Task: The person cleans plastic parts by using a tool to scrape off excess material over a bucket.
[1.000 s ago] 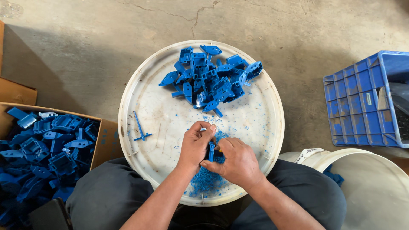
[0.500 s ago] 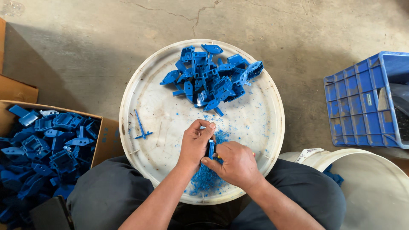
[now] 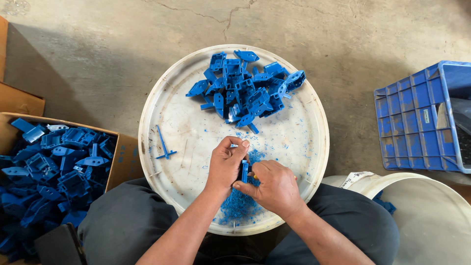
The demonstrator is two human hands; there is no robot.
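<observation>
**Two hands trimming a small blue part over a round white lid**

Closest to the camera are the person's dark trousers and two bare arms. The left hand (image 3: 224, 164) is curled almost shut, and its fingers pinch a small blue plastic part (image 3: 244, 172). The right hand (image 3: 274, 186) is also closed up tight. It touches the same part from the other side, and a tiny bit of yellow peeks out by its fingers. It may be a little tool, but it is too hidden to tell.

The part sits between the two hands, just above the near side of the round white lid (image 3: 162, 162). Right under the hands lies a heap of blue shavings (image 3: 238, 206).

To do this well, I think the left hand should hold the part firm and steady. The right hand should work in small, slow strokes, away from the fingers. Keeping the hands low over the lid lets the scraps fall onto the heap and not on the floor.

A little farther out, a thin blue stick piece (image 3: 163, 145) lies alone on the left of the lid. At the far side of the lid is a pile of blue parts (image 3: 245, 88).

Off to the left, a cardboard box (image 3: 125, 157) is full of more blue parts. On the right are a white bucket (image 3: 427, 221) and a blue crate (image 3: 417, 118). All of it rests on a grey concrete floor (image 3: 98, 59).
</observation>
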